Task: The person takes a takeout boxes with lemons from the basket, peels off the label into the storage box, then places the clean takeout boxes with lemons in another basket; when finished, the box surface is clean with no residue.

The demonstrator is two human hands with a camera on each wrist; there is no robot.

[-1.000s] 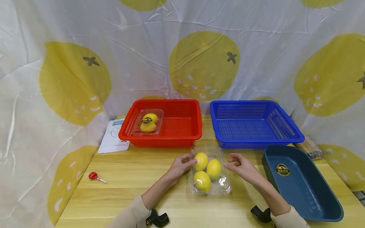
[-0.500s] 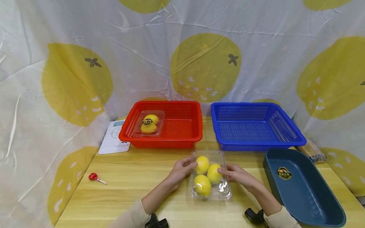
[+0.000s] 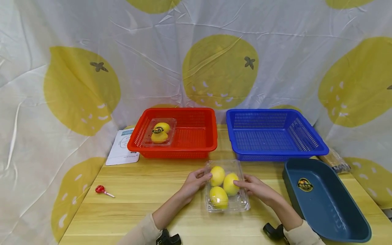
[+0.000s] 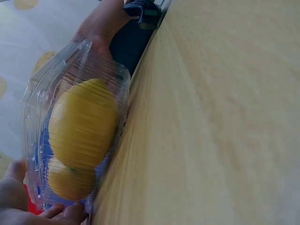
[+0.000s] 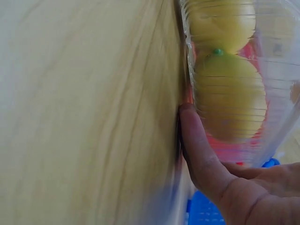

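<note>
A clear plastic fruit box (image 3: 237, 203) with three lemons (image 3: 231, 184) inside is at the middle of the table in the head view. My left hand (image 3: 193, 182) grips its left side, thumb on top and fingers at the lower edge. On the opposite side my right hand (image 3: 258, 189) holds it, the thumb lying over the lid. Through the ribbed wall in the left wrist view, lemons (image 4: 84, 124) show, with the left fingertips under the box's near end. The right wrist view has the right hand (image 5: 225, 180) against the box's bottom edge.
Behind stand a red basket (image 3: 177, 149), holding another lemon box (image 3: 168, 141), and a blue basket (image 3: 278, 153). A dark teal tray (image 3: 333, 207) lies at right. A red lollipop (image 3: 100, 189) and a white printed sheet (image 3: 120, 154) are at left.
My right hand has come in from the right and taken hold of the box's right side. The left hand keeps its grip. The box has barely shifted.
</note>
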